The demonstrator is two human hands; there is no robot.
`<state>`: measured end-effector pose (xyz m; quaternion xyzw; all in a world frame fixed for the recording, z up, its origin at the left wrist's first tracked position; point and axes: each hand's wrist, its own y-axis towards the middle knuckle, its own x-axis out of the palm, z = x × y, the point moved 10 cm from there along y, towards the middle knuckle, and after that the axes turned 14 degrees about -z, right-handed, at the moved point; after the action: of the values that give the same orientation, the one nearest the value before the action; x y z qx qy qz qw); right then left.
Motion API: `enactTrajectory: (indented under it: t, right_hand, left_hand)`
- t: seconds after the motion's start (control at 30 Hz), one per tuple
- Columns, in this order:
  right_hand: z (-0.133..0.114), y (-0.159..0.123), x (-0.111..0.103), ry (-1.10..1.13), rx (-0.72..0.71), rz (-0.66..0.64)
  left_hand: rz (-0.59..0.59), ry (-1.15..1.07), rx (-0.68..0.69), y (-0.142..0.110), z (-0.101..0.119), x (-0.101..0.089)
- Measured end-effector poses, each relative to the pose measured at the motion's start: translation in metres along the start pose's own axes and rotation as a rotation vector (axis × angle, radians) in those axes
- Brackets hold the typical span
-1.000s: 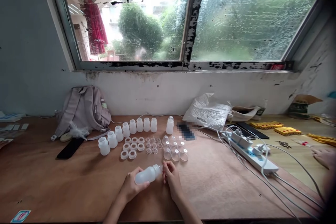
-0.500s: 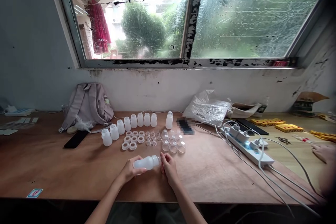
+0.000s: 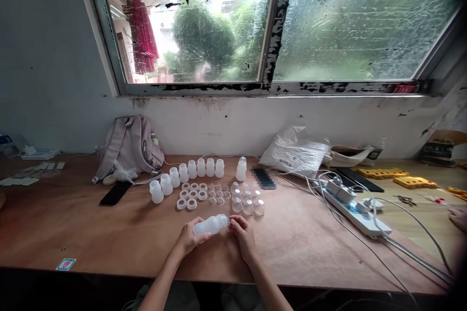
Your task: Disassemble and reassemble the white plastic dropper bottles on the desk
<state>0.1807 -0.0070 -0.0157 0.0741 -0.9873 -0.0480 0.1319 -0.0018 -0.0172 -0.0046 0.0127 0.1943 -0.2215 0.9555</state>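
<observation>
My left hand (image 3: 190, 239) is wrapped round a frosted white baby bottle (image 3: 208, 226), which lies tilted nearly flat above the table with its neck to the right. At that end a clear teat (image 3: 228, 221) sticks out of the collar. The fingers of my right hand (image 3: 243, 237) pinch the teat's tip. Beyond my hands are several white collar rings (image 3: 191, 204), several clear teats (image 3: 220, 201) and several clear domed caps (image 3: 247, 208). A curved row of open bottles (image 3: 156, 192) stands behind them, and one capped bottle (image 3: 241, 170) stands upright to their right.
A backpack (image 3: 127, 148) and a black phone (image 3: 115, 193) are at the left. To the right lie a silver plastic bag (image 3: 294, 150), a white power strip (image 3: 355, 216) with loose cables, and yellow parts (image 3: 415, 182). Another person's hand (image 3: 458, 216) shows at the right edge.
The whole view has shifted slightly, so things appear farther right. My hands keep the same hold on the bottle and its teat. Less of the other person's hand and arm is visible.
</observation>
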Motion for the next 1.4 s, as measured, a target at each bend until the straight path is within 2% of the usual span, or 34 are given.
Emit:
enactTrajectory:
  t: [0.1,0.2,0.3,0.47,0.67,0.73,0.83,0.93,1.07,1.13,1.23,1.33,1.4]
  right_hand:
    - [-0.007,-0.003,-0.010,-0.053,-0.026,0.096]
    - [-0.015,-0.009,-0.022,-0.120,-0.078,0.235]
    - [-0.024,-0.015,-0.023,-0.252,-0.114,0.276]
    - [-0.032,-0.015,0.003,-0.485,-0.147,0.143]
    - [-0.033,-0.005,0.029,-0.461,-0.125,-0.019]
    - [-0.044,0.000,0.035,-0.479,-0.167,-0.057]
    - [-0.067,0.012,0.046,-0.581,-0.246,-0.127]
    - [-0.089,0.033,0.044,-0.665,-0.260,-0.130]
    - [-0.121,0.075,0.018,-0.754,-0.284,-0.042]
    - [-0.133,0.101,0.004,-0.859,-0.281,-0.004]
    - [-0.138,0.142,-0.011,-1.092,-0.250,0.023]
    - [-0.124,0.179,-0.020,-1.311,-0.169,0.031]
    - [-0.110,0.197,-0.023,-1.412,-0.102,0.026]
  left_hand:
    - [0.044,0.014,0.003,-0.002,0.003,-0.005]
    - [0.180,0.097,0.047,-0.007,0.012,-0.018]
    - [0.256,0.175,0.050,-0.009,0.015,-0.024]
    - [0.172,0.111,0.050,-0.003,0.012,-0.017]
    - [0.059,-0.192,0.090,0.005,0.012,-0.002]
    - [0.045,-0.221,0.100,0.012,0.017,0.003]
    - [0.102,-0.101,0.125,0.027,0.030,-0.001]
    - [0.206,0.041,0.190,0.045,0.041,-0.012]
    - [0.279,0.131,0.191,0.064,0.035,-0.019]
    - [0.215,0.183,0.182,0.070,0.032,-0.011]
    - [0.002,0.279,0.187,0.073,0.030,0.013]
    - [-0.166,0.389,0.194,0.070,0.029,0.030]
    - [-0.215,0.459,0.190,0.069,0.028,0.035]
